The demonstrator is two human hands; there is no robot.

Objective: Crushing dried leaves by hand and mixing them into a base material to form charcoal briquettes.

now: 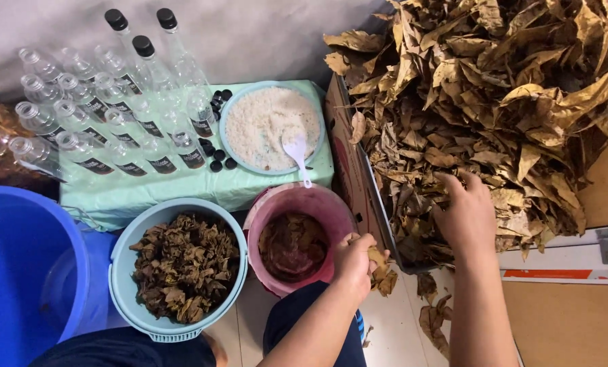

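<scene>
Head view, looking down on leaf sorting at floor level. Left hand [353, 258] with grip clamped on a small bunch of dried leaves [380, 266], held just beside the rim of the pink bucket [277, 204]; right hand [468, 216] spread open, fingers apart, resting on the leaf pile [494, 102] in the cardboard box [350, 170]. Likely mishaps: brittle leaves crumbling or slipping from the left grip onto the tiled floor [399, 326], where several strays already lie; loose pile spilling over the low box wall if raked too hard. Containers: pink bucket holding dark, wet-looking leaf matter; pale blue basket [124, 272] nearly full of crumpled brown leaves; round blue plate [232, 109] of white grains with a white spoon [296, 153]; large blue tub [18, 272], contents unclear; empty clear bottles [107, 129] crowded on the green-covered worktop [181, 190], three capped, loose black caps [217, 102] beside the plate.
</scene>
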